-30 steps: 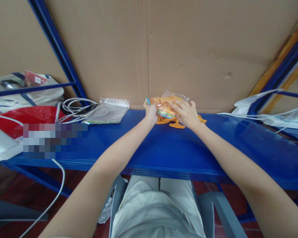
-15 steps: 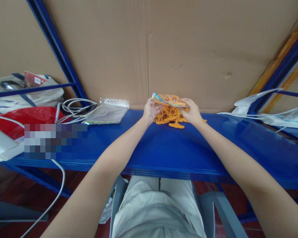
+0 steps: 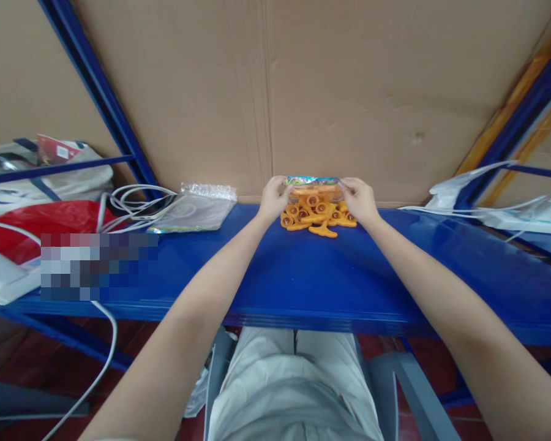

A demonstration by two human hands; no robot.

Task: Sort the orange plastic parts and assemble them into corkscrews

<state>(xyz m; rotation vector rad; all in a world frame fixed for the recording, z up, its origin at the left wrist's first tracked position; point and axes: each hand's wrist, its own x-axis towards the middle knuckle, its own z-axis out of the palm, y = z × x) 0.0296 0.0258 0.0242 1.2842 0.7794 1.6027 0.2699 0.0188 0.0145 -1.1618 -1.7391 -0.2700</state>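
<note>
Table: A glossy blue table stretched across in front of me, its near edge ridged.
Orange pieces: A loose heap of orange pieces, some ringed around brown centers, lay toward the back, one bar-shaped end jutting my way.
Clear packet: A flat clear packet rested to my left, near coiled white cables.
Far left: A red bag sat behind a white object.
</note>
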